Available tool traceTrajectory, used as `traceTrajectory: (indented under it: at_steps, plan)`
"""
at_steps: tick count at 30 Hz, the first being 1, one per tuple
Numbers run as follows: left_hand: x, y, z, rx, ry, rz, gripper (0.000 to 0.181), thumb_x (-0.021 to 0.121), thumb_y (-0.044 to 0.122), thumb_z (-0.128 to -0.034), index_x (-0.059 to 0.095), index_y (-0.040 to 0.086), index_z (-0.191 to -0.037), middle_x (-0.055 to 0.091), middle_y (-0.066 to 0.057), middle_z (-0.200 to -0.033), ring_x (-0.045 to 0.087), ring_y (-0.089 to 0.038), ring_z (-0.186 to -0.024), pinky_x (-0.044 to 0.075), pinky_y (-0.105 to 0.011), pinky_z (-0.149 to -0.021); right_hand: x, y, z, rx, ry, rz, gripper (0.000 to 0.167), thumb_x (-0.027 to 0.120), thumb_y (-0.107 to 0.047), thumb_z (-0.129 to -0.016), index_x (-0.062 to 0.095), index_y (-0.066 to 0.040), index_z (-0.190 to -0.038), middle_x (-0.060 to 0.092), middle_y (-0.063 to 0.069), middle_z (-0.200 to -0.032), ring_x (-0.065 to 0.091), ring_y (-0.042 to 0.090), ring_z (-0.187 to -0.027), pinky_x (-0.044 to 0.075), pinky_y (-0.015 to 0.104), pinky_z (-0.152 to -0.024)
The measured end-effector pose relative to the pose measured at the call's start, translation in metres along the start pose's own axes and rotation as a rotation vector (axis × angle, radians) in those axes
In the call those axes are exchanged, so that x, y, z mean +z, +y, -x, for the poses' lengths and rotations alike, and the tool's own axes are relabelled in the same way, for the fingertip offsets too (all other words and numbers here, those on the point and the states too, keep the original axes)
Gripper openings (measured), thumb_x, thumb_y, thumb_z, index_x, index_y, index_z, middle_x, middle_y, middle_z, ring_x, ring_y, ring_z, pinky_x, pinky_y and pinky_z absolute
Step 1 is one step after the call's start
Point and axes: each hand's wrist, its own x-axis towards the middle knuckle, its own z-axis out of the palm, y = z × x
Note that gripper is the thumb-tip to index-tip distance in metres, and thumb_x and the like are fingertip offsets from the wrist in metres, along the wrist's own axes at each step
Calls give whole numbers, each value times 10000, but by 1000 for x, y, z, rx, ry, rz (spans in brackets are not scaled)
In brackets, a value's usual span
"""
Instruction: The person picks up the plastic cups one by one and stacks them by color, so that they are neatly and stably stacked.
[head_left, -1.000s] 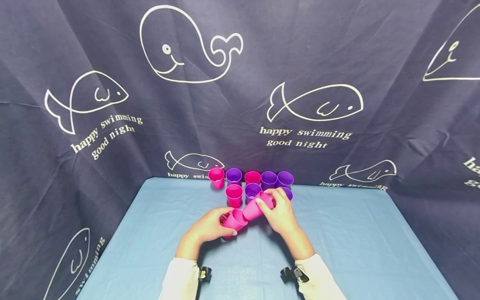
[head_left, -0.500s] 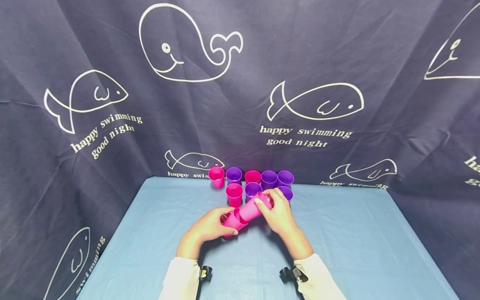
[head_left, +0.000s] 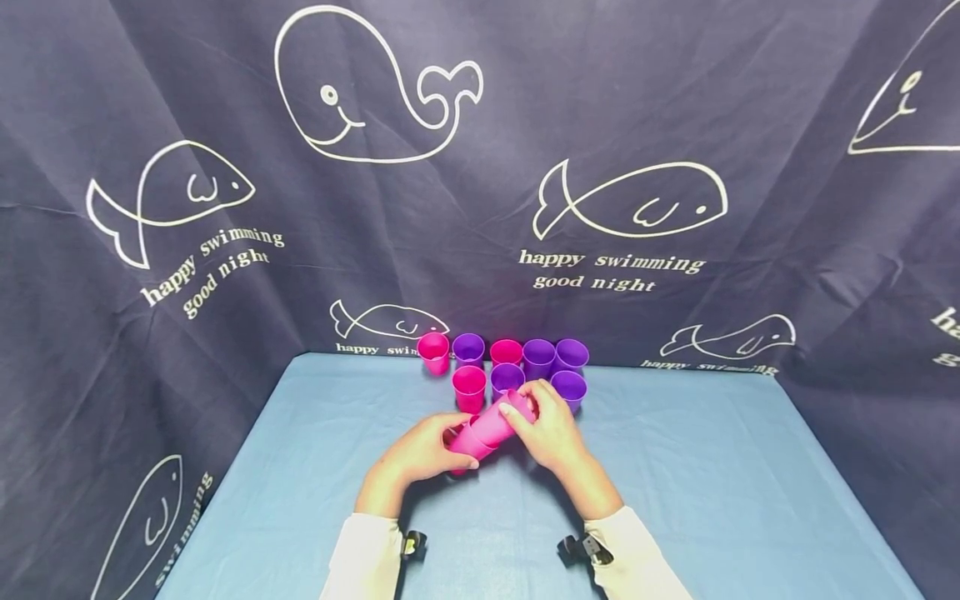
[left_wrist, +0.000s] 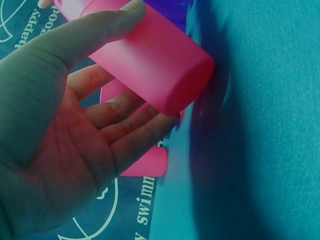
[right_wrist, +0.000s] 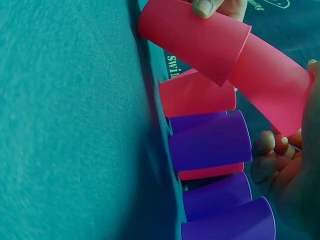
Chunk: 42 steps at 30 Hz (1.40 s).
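Your left hand (head_left: 420,454) grasps the lower pink cup (head_left: 467,446), thumb against its wall; your right hand (head_left: 555,432) grasps the upper pink cup (head_left: 493,425), whose base sits inside the lower one's mouth. Both cups slant, just in front of the standing cups (head_left: 469,393). Pushing off their shared axis could jam them; too light a left hold could let the lower one slip. A wide right-hand swing could tip the neighbouring purple cup (head_left: 570,388).
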Motion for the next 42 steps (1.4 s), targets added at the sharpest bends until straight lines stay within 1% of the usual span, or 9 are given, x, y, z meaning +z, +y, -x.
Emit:
traceTrajectory:
  at_steps: [5,9,12,14,18,21,30,37,42]
  plan:
    - [0,-1,0,-2,5,4,468,916,216,-821,723,239,-1246,728,11,-1010,686,-139,-884,599,-266,-713,2,-1,2,-15,-25,4,337,814,-352,-893,601,-120,-1012,571,13,-924,535,148,-812,491,302,-722]
    - [-1,0,0,3,5,2,479,917,208,-818,723,221,-1256,728,-6,-1010,683,-146,-883,598,-268,-714,4,-2,3,-63,-30,17,381,816,-369,-878,588,-106,-1035,582,21,-942,555,167,-832,512,333,-746]
    - [-1,0,0,-2,1,1,490,916,202,-818,721,222,-1266,728,-9,-1013,684,-141,-885,600,-265,-709,5,-1,5,-97,-37,8,444,797,-450,-888,587,-95,-1051,583,31,-940,558,175,-832,510,336,-742]
    - [-1,0,0,-4,-1,-3,503,918,204,-816,720,226,-1278,728,-6,-1015,683,-131,-884,597,-259,-712,6,0,5,-118,-47,0,542,732,-592,-915,581,-91,-1056,577,31,-925,555,177,-825,500,331,-727]
    - [-1,1,0,4,0,-10,530,922,212,-809,718,218,-1298,731,-10,-1017,685,-123,-877,597,-260,-719,9,3,6,-164,-67,17,802,465,-875,-901,554,-90,-1041,553,18,-878,538,173,-790,466,304,-674]
    - [-1,0,0,-4,-1,-18,544,925,227,-809,716,236,-1312,729,15,-1019,688,-113,-880,597,-256,-736,11,4,7,-193,-71,32,878,346,-936,-871,536,-92,-1025,532,6,-848,519,158,-759,437,278,-639]
    - [-1,1,0,9,-7,-8,541,927,211,-806,717,226,-1304,731,-5,-1010,691,-108,-849,600,-257,-700,13,4,8,-205,-100,12,811,411,-890,-903,534,-99,-1026,508,-12,-834,501,137,-761,424,261,-647]
    - [-1,1,-1,27,8,-35,537,936,227,-796,727,229,-1290,729,13,-1016,680,-126,-891,580,-254,-775,15,3,8,-219,-127,20,746,454,-853,-922,520,-117,-1023,494,-20,-830,491,128,-765,413,243,-655]
    - [-1,2,0,26,9,-29,538,937,232,-797,727,234,-1293,729,16,-1016,681,-133,-896,581,-257,-771,15,0,9,-208,-142,20,605,631,-709,-930,520,-120,-1016,505,-15,-824,498,128,-761,414,238,-648]
